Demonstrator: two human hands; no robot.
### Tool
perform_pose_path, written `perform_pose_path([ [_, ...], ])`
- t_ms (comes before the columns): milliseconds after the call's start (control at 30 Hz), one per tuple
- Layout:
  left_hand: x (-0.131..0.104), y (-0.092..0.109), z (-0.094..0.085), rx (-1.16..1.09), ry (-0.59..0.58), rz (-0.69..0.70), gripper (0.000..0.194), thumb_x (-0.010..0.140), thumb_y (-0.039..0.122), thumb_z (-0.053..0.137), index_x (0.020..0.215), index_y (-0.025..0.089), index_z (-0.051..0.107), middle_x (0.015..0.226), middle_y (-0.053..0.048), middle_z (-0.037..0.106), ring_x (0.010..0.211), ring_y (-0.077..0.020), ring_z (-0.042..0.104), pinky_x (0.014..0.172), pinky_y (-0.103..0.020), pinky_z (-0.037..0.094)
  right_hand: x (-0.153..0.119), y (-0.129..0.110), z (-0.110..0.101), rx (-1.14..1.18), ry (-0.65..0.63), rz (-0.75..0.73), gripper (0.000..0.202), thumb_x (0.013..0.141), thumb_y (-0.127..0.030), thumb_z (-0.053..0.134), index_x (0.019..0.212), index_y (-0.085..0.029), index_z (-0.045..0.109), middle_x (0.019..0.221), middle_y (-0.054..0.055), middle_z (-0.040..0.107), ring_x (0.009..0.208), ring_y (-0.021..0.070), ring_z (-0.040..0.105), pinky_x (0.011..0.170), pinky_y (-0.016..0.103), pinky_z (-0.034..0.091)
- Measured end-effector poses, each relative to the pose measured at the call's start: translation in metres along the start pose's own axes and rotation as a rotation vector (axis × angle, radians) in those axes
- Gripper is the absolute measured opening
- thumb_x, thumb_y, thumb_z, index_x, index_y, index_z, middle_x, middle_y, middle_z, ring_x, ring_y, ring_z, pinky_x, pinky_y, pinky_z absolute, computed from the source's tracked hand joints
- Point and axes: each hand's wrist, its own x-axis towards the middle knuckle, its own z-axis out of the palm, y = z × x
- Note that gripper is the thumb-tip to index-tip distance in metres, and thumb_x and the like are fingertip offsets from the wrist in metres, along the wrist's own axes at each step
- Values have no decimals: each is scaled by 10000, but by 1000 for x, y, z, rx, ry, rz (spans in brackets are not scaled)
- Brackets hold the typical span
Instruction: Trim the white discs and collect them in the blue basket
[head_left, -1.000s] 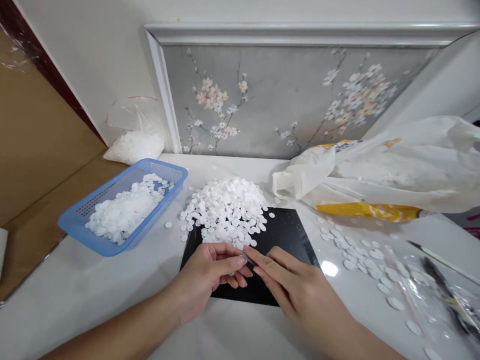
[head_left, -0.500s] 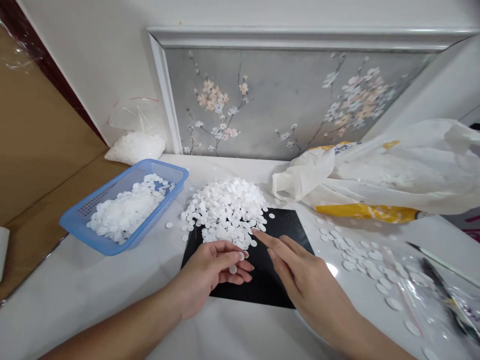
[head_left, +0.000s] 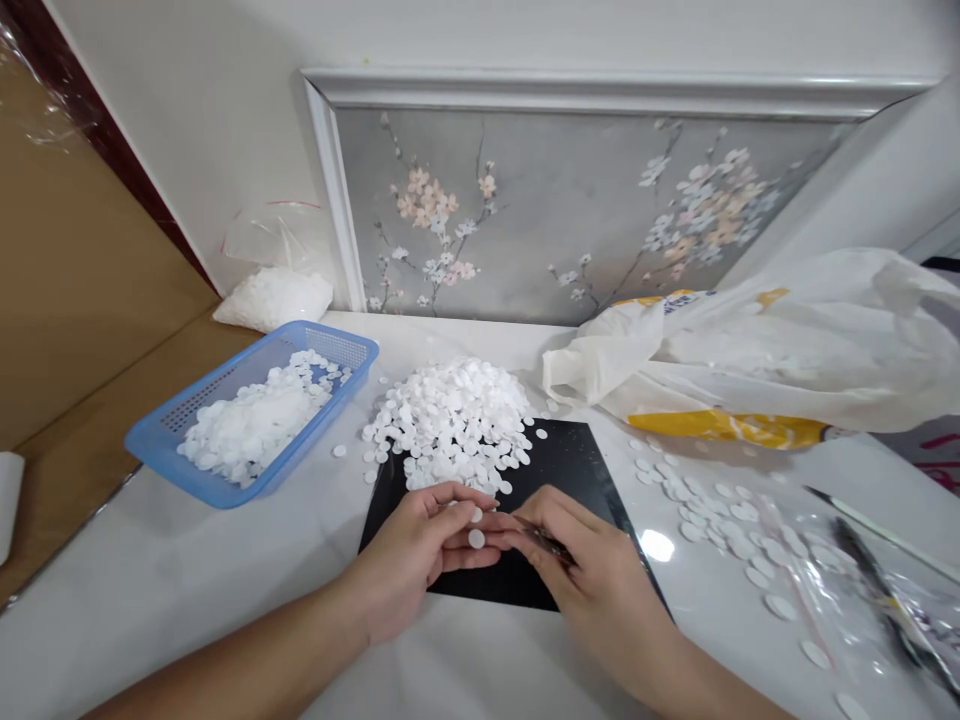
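Observation:
My left hand (head_left: 424,535) is turned palm up, its thumb pressing a small white round disc (head_left: 476,515) against the fingers. A second white disc (head_left: 476,539) lies on those fingers. Close on the right, my right hand (head_left: 592,570) grips slim dark metal tweezers (head_left: 551,542), mostly covered by its fingers. Their tip points at my left fingertips. Both hands are over a black mat (head_left: 566,465). Just behind them rises a heap of white discs (head_left: 457,415), partly on the mat and partly on the white table.
A blue basket (head_left: 281,480) of discs stands left, with a clear bag of white bits (head_left: 274,297) behind it. At right lie a white and yellow plastic bag (head_left: 750,370), scattered discs (head_left: 697,510), a clear plastic bag (head_left: 832,580) and a dark pen-like tool (head_left: 870,560). A framed floral panel (head_left: 517,220) borders the back.
My right hand has drawn back from the heap's edge to my left fingertips, and the tweezers now show in it. The lower disc on my left fingers has shifted slightly right.

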Motion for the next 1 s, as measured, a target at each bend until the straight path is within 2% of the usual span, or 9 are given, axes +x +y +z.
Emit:
perform_pose_path([
  [67,-1,0,1,-45,-12,-3,189,789,289,643,891,130,643,875,-90,690,850,-180,656,892,-366,492,0,0,3,3,12,-47,158,904,-232,475,788,-210,579,781,21,609,636,126,597,567,213,490],
  [200,-2,2,2,-98,-38,3,217,822,323,604,899,123,638,860,-95,685,852,-192,660,884,-378,498,1,3,7,-13,-7,-68,82,877,-245,538,833,-210,597,767,8,576,608,122,584,554,217,491],
  [467,-2,2,1,-97,-89,-6,272,852,385,558,925,132,623,840,-88,683,846,-194,662,898,-389,483,1,3,6,-14,-20,-79,98,880,-272,540,874,-223,624,804,17,593,635,127,598,568,222,501],
  [567,-1,3,1,-95,-77,-13,257,849,379,565,886,130,615,854,-97,689,864,-193,659,881,-363,488,1,5,3,10,7,-39,155,878,-312,544,775,-206,589,724,0,586,595,123,571,536,217,468],
  [667,1,5,-2,-5,-21,16,205,803,335,638,824,136,595,897,-101,698,765,-147,653,705,-240,496,5,11,-4,-6,75,66,360,928,-356,438,604,-203,471,527,-38,496,459,106,482,438,212,386],
  [733,4,8,-6,46,28,67,178,784,301,661,801,141,584,875,-91,702,615,-86,597,539,-173,412,11,19,-8,-46,118,110,378,949,-343,382,610,-204,476,515,-37,488,462,115,490,449,222,390],
  [800,7,10,-10,62,79,114,134,790,263,645,827,145,593,812,-60,694,497,-35,483,456,-161,303,17,27,-10,-85,135,77,278,944,-294,391,749,-202,566,677,3,579,606,147,575,553,250,456],
  [900,8,13,-14,101,132,144,149,820,252,595,932,156,617,744,-11,653,425,-7,351,441,-176,232,25,35,-6,-141,81,25,157,911,-230,453,896,-214,608,871,36,593,770,175,611,679,294,497],
  [1000,8,16,-15,129,154,151,206,836,327,575,952,163,624,701,20,602,396,0,295,454,-191,235,28,38,0,-229,0,58,76,868,-214,536,860,-207,612,852,26,570,704,168,610,660,305,506],
])
